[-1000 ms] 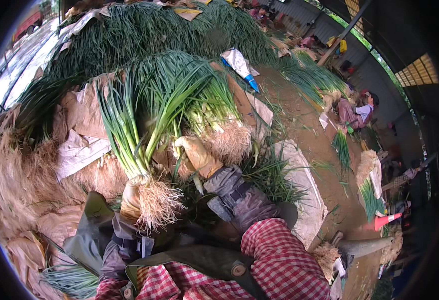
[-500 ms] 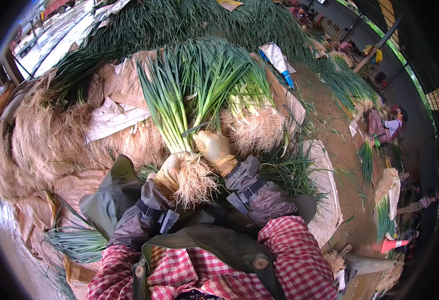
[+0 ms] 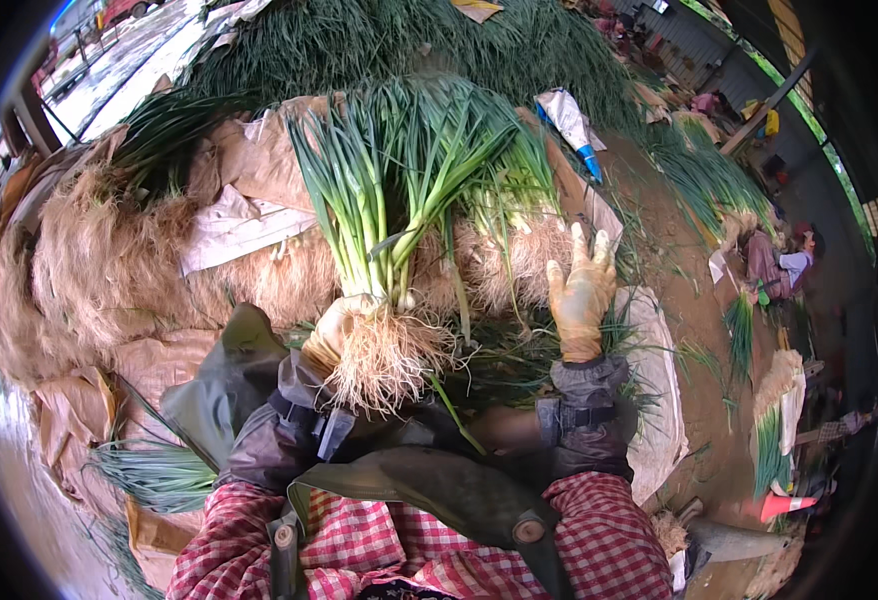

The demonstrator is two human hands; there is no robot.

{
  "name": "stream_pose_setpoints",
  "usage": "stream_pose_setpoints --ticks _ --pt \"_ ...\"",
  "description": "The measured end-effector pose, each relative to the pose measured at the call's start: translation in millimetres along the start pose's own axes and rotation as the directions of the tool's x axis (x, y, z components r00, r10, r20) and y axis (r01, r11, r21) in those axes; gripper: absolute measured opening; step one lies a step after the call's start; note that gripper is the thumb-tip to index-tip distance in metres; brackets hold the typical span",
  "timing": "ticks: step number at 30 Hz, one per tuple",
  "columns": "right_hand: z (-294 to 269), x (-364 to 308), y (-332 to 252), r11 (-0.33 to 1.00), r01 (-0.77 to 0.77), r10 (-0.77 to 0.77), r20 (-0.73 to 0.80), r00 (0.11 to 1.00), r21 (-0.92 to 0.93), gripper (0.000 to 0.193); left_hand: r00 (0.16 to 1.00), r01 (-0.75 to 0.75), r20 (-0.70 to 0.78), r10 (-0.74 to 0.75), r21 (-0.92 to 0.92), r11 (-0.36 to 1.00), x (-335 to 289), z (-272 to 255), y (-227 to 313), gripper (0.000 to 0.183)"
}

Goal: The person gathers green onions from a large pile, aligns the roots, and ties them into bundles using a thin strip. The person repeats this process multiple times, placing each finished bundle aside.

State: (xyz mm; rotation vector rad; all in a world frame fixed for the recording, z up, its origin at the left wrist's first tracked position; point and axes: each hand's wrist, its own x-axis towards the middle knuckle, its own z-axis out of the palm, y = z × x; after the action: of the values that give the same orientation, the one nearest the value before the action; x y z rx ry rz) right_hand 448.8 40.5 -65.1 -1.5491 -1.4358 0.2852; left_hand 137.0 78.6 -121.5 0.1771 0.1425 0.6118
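Note:
A bunch of spring onions (image 3: 361, 225) stands in front of me, green tops pointing away and pale shaggy roots toward my body. My left hand (image 3: 327, 332), in a yellowish work glove, is closed round its white stems just above the roots; the roots hide some of the fingers. My right hand (image 3: 583, 300), gloved alike, is held apart from the bunch with its fingers spread and nothing in it. It is nearest to another pile of spring onions (image 3: 524, 250), just beside their root ends. A loose green stalk (image 3: 454, 412) lies below the held bunch.
Root ends of stacked spring onions (image 3: 99, 270) fill the left, partly under brown sheeting (image 3: 234, 165). A large heap of green tops (image 3: 409, 40) lies beyond. A blue-and-white packet (image 3: 571, 130) and a pale sack (image 3: 656, 400) lie right. Another person (image 3: 764, 262) sits farther right.
My right hand has left the bunch, moved right and spread its fingers. My left hand keeps hold of the bunch. A loose stalk now shows below the roots.

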Motion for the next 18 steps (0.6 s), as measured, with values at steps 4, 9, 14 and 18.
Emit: stream_pose_setpoints --ticks 4,9,14,18 --pt "82 -23 -13 0.805 -0.298 -0.05 0.559 0.828 0.514 0.048 0.986 0.113 -0.153 -0.07 0.297 0.948 -17 17 -4 0.039" --pt "120 -8 -59 0.116 -0.614 -0.138 0.625 0.769 0.781 0.05 0.991 0.038 0.071 -0.116 0.675 0.737 -40 49 9 0.024" --pt "92 0 -74 0.617 -0.207 -0.259 0.444 0.858 0.759 0.058 0.975 0.204 -0.15 -0.165 0.901 0.382 -50 76 27 0.03" --pt "91 -6 -94 -0.182 -0.538 -0.292 0.477 0.829 0.823 0.068 0.982 0.182 -0.122 -0.142 0.8 0.571 -43 88 18 0.025"
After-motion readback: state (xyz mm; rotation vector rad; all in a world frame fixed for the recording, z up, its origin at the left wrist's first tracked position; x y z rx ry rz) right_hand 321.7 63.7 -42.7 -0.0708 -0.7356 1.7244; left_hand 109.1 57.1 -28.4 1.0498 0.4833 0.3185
